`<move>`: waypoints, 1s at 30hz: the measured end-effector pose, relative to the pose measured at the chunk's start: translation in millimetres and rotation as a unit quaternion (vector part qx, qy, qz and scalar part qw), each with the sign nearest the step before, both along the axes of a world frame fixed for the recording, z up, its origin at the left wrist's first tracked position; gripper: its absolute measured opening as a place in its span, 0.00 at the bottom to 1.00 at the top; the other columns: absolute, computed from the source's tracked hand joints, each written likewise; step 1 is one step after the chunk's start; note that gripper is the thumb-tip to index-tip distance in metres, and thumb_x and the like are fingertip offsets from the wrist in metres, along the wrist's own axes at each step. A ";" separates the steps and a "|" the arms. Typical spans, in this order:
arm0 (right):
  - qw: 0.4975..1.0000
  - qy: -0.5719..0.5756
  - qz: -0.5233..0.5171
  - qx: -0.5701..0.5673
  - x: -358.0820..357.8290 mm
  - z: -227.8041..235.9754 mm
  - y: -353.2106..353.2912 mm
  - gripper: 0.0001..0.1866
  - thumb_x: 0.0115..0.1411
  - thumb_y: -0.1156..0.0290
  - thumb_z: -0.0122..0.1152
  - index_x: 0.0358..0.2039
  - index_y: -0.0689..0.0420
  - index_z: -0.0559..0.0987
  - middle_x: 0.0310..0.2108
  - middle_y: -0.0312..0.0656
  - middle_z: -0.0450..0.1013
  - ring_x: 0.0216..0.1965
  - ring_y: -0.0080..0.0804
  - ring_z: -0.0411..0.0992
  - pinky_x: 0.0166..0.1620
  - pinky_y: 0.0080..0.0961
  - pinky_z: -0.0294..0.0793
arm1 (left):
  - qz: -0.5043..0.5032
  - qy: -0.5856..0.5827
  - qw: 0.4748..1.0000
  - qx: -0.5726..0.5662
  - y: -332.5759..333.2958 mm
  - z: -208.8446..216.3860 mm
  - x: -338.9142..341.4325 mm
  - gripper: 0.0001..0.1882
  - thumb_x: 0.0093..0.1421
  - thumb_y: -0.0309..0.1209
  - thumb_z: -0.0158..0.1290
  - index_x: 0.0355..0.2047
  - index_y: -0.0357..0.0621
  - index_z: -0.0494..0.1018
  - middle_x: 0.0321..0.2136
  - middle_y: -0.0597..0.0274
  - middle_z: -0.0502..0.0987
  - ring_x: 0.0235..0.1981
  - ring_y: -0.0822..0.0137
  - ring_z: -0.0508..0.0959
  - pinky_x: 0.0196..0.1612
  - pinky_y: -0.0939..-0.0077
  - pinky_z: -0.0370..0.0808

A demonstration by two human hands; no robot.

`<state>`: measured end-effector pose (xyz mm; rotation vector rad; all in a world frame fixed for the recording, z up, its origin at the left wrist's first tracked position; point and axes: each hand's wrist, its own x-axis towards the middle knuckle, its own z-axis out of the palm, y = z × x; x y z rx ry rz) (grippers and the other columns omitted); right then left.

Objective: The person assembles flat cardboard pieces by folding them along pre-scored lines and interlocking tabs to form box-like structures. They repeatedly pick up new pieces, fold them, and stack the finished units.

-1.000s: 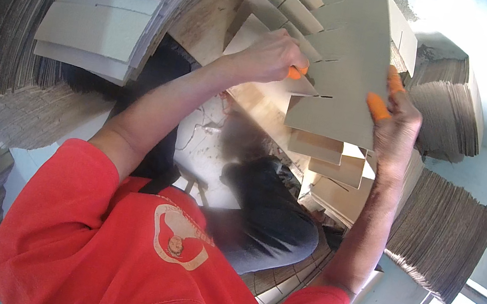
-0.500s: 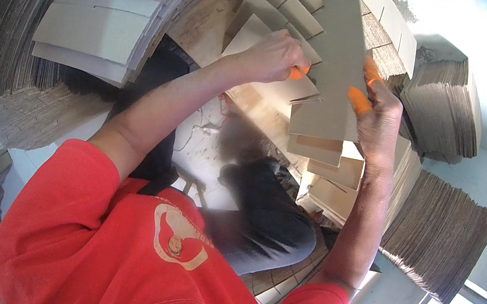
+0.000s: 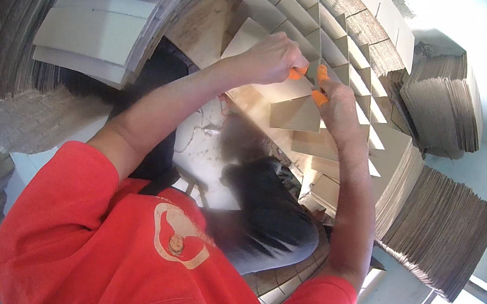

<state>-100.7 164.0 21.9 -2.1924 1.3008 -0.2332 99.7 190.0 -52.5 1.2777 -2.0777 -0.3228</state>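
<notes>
In front of me stands a grid of interlocked cardboard dividers (image 3: 303, 19), its slotted strips crossing to form open cells. My left hand (image 3: 276, 59) is closed at the near side of the grid, pinching the edge of a cardboard strip; its fingertips are partly hidden. Close beside it, my right hand (image 3: 337, 107) has thumb and finger closed on a crossing strip (image 3: 296, 114). Orange covers sit on fingertips of both hands. Beneath the right forearm, more cardboard pieces (image 3: 316, 144) show in part.
At the left lies a tall pile of slotted cardboard sheets (image 3: 110, 5). Bundles of stacked cardboard stand at the right (image 3: 438, 232) and far right (image 3: 445, 99). My bent leg (image 3: 270, 222) is below the wooden work surface (image 3: 198, 23).
My right hand has moved left toward my left hand. The broad cardboard strip it held upright now stands edge-on, down among the other strips, and the grid's cells show.
</notes>
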 end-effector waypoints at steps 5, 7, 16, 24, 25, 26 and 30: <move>0.971 -0.019 -0.012 -0.239 -22.2 18.4 15.5 0.09 0.56 0.74 0.64 0.39 0.58 0.81 0.39 0.52 0.77 0.38 0.49 0.76 0.42 0.38 0.75 | -0.005 -0.027 0.999 -0.024 7.5 6.2 3.0 0.12 0.51 0.32 0.61 0.37 0.49 0.80 0.30 0.58 0.78 0.43 0.59 0.75 0.48 0.60 0.70; 0.917 0.039 -0.119 -0.377 -65.0 16.5 22.2 0.17 0.59 0.68 0.62 0.49 0.53 0.78 0.42 0.44 0.77 0.40 0.45 0.76 0.43 0.37 0.77 | 0.007 -0.041 0.999 -0.032 16.3 17.0 9.8 0.18 0.51 0.33 0.62 0.45 0.50 0.79 0.36 0.59 0.80 0.46 0.59 0.75 0.52 0.61 0.70; 0.802 0.435 -0.330 -0.244 -275.3 -39.7 105.4 0.29 0.53 0.56 0.68 0.50 0.58 0.71 0.45 0.50 0.73 0.46 0.52 0.71 0.46 0.41 0.72 | 0.089 -0.048 0.993 -0.055 25.2 10.1 51.9 0.24 0.49 0.30 0.64 0.49 0.48 0.77 0.36 0.54 0.79 0.45 0.55 0.75 0.52 0.61 0.70; 0.807 0.164 -0.483 -0.297 -314.5 -41.9 95.4 0.12 0.55 0.68 0.66 0.36 0.60 0.76 0.30 0.48 0.77 0.33 0.42 0.76 0.38 0.39 0.74 | 0.059 0.041 0.997 0.034 20.1 4.9 55.0 0.20 0.51 0.26 0.63 0.47 0.45 0.78 0.34 0.51 0.79 0.34 0.55 0.78 0.38 0.67 0.75; 0.793 0.097 -0.493 -0.344 -308.4 -35.1 93.9 0.11 0.56 0.70 0.66 0.36 0.61 0.76 0.31 0.47 0.77 0.32 0.38 0.75 0.36 0.36 0.75 | 0.058 0.047 0.996 0.041 20.7 6.1 55.1 0.20 0.51 0.26 0.63 0.47 0.45 0.78 0.35 0.51 0.79 0.34 0.55 0.79 0.38 0.67 0.75; 0.773 0.029 -0.500 -0.389 -302.5 -27.4 92.2 0.10 0.56 0.72 0.65 0.36 0.61 0.77 0.32 0.47 0.77 0.30 0.33 0.75 0.34 0.33 0.75 | 0.051 0.058 0.996 0.034 20.8 6.4 55.0 0.19 0.52 0.26 0.62 0.46 0.45 0.78 0.35 0.51 0.79 0.34 0.56 0.79 0.38 0.67 0.75; 0.705 0.100 -0.385 -0.588 -216.6 62.0 82.8 0.13 0.56 0.74 0.68 0.42 0.60 0.80 0.32 0.42 0.79 0.21 0.16 0.68 0.25 0.17 0.74 | 0.048 0.146 0.987 0.038 26.6 2.8 63.8 0.15 0.54 0.26 0.61 0.43 0.45 0.80 0.35 0.53 0.80 0.34 0.58 0.79 0.39 0.70 0.75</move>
